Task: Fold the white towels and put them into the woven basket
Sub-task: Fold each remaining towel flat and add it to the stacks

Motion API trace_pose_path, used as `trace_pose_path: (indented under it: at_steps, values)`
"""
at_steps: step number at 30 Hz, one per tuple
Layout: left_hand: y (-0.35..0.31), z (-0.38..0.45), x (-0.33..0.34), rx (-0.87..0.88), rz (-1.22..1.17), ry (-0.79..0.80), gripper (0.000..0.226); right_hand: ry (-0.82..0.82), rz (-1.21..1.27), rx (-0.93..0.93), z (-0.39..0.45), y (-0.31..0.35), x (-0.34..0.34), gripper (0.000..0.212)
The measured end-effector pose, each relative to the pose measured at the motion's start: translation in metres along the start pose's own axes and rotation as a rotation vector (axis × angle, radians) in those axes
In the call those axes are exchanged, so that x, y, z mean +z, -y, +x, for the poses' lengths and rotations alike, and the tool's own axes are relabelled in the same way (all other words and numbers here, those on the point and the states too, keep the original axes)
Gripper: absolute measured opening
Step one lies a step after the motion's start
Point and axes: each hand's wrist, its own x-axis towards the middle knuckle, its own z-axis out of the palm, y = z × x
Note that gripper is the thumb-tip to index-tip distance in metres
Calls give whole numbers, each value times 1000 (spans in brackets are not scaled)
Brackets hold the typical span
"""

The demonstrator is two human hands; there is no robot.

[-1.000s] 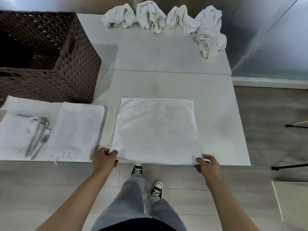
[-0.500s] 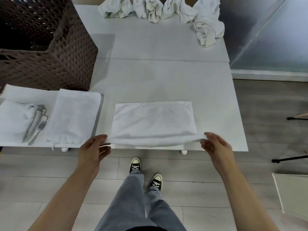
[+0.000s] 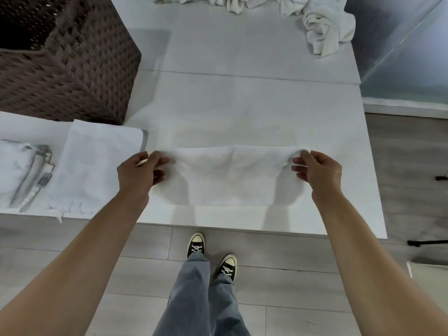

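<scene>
In the head view, a person stands at a white table (image 3: pixel 242 105) and holds one white towel (image 3: pixel 232 175) between the two hands. The left hand (image 3: pixel 138 173) pinches the left upper corner of this towel between the thumb and the curled fingers. The right hand (image 3: pixel 317 170) pinches the right upper corner in the same way. The towel hangs and sags between the two hands, so the hands are at its two ends and the cloth is in the middle. Its upper edge is lifted above the table, and its lower part lies near the front edge of the table. The cloth is a little blurred, so I cannot tell how many layers it has.

The woven basket (image 3: pixel 72 69) is dark brown and stands on the far left part of the table, well apart from both hands. I count one basket. Its inside is dark and I cannot see what is in it.

Left of the left hand, one folded towel (image 3: pixel 97 163) lies flat on the table, just in front of the basket. Further left is a white cloth with grey marks (image 3: pixel 21 170), cut by the picture edge.

At the far edge of the table lies a row of crumpled towels (image 3: pixel 327 30); the top of the picture cuts them, so the exact number is not clear.
</scene>
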Motion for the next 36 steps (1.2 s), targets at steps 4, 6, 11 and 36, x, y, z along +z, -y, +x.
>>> trace_pose_path:
  at_steps: [4, 6, 11, 36]
  values:
    - [3, 25, 15, 13, 31, -16, 29, -28, -30, -15, 20, -3, 9, 25]
    - [9, 34, 19, 20, 57, -22, 33, -33, -41, -20, 26, -7, 11, 20]
    - [44, 25, 21, 264, 444, 74, 61, -73, -372, -196, 23, -31, 19, 35]
    - [115, 8, 67, 1024, 1391, 324, 58, 113, -1013, -976, -86, -170, 32, 45]
